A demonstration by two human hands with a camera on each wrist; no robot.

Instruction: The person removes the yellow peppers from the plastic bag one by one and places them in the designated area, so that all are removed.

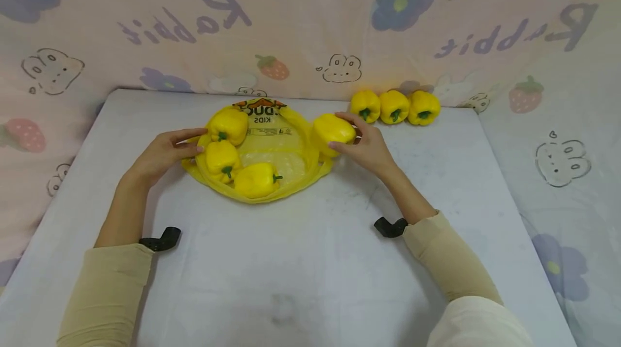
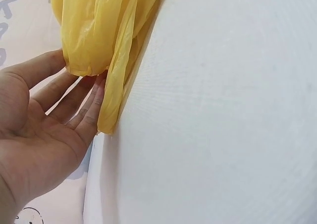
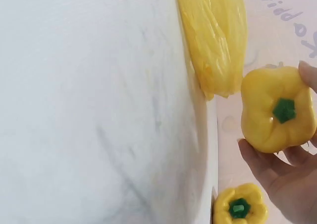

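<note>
Behind the white table (image 1: 291, 261) we see a cloth backdrop (image 1: 310, 23) printed with rabbits, strawberries and flowers. The right hand (image 1: 371, 145) pinches a yellow pepper (image 1: 332, 130) between thumb and fingers, just beside the right rim of the spread yellow bag (image 1: 271, 142), so the bag's mouth lies to its left, with this hand nearer the pepper. Its stem faces the right wrist camera; we cannot tell its long axis. The left hand (image 1: 162, 153), fingers fairly straight and slightly spread, touches the bag's left edge
</note>
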